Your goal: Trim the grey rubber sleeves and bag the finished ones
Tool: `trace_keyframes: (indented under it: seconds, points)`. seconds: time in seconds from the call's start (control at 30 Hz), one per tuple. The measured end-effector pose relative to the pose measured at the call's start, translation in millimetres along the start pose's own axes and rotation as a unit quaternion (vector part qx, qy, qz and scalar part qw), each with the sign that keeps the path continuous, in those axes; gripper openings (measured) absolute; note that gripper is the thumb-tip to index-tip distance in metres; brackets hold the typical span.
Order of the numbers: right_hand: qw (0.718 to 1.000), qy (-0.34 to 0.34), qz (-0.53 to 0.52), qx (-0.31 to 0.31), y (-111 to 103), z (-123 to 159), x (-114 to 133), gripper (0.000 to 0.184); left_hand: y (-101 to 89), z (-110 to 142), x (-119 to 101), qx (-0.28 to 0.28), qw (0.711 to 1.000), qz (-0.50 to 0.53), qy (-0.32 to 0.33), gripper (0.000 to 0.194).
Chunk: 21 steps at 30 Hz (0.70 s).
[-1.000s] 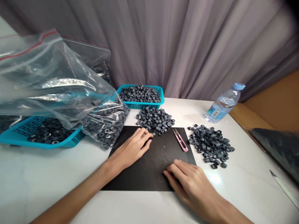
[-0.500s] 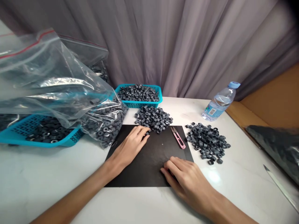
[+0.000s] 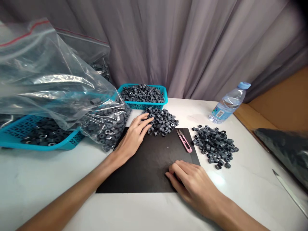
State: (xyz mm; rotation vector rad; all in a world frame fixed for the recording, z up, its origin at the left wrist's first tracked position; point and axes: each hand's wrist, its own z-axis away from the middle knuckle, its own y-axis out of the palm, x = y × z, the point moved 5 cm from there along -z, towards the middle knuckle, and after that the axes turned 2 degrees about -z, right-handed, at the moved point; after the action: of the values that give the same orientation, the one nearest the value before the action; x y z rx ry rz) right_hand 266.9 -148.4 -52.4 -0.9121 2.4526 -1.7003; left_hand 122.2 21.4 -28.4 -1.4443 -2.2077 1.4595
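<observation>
My left hand (image 3: pixel 136 136) reaches over the far left part of a black mat (image 3: pixel 144 173), its fingers stretched and spread. Its fingertips are at the left side of a heap of small dark grey plastic rings (image 3: pixel 165 123). Low on the right of the mat rests my right hand (image 3: pixel 189 179), with the fingers curled in and the thumb against them. Whatever those fingers hold, if anything, is hidden. Pink thread snips (image 3: pixel 184 141) lie at the mat's upper right, beyond my right hand.
A second heap of grey rings (image 3: pixel 215 144) lies right of the mat. Blue-green baskets (image 3: pixel 145 105) of rings and a clear zip bag (image 3: pixel 79 86) stand at the back and left. A water bottle (image 3: pixel 227 104), a cardboard box (image 3: pixel 284 99) and a blade (image 3: pixel 288 191) are at the right.
My left hand has moved farther away, up to the heap's left side, and its fingers have spread. The right hand has stayed in place. The view has shifted slightly.
</observation>
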Motion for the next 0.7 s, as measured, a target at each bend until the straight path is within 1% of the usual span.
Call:
trace_keyframes:
  seconds: [0.07, 0.13, 0.2, 0.27, 0.33, 0.5, 0.6, 0.7]
  points:
    - [1.000, 0.001, -0.002, 0.006, 0.4, 0.3, -0.7, 0.020, -3.7, 5.4, -1.4, -0.001, 1.000, -0.026, 0.006, 0.034]
    - [1.000, 0.000, -0.004, 0.012, 0.8, 0.4, -1.1, 0.020, -8.0, 11.3, -3.4, -0.009, 0.998, -0.059, 0.011, 0.032]
    - [1.000, -0.001, -0.006, 0.019, 1.5, 0.2, -1.5, 0.019, -9.2, 15.6, -5.3, -0.006, 0.996, -0.089, 0.021, 0.024]
    - [1.000, 0.001, -0.006, 0.024, 2.2, -0.4, -2.0, 0.019, -6.9, 17.3, -6.4, 0.012, 0.993, -0.112, 0.037, 0.013]
    - [1.000, 0.002, -0.007, 0.027, 2.7, -1.1, -2.6, 0.019, -4.2, 16.9, -6.4, 0.026, 0.991, -0.122, 0.049, 0.008]
    - [1.000, -0.002, -0.010, 0.028, 2.9, -0.7, -3.3, 0.019, -2.4, 15.0, -6.4, 0.035, 0.990, -0.118, 0.061, 0.012]
    - [0.999, -0.002, -0.013, 0.034, 2.7, -0.2, -3.7, 0.018, -4.9, 17.0, -10.7, 0.036, 0.991, -0.109, 0.073, 0.012]
    - [0.999, -0.002, -0.018, 0.032, 2.2, -0.8, -3.5, 0.019, -12.8, 20.5, -23.4, 0.008, 0.995, -0.060, 0.084, 0.009]
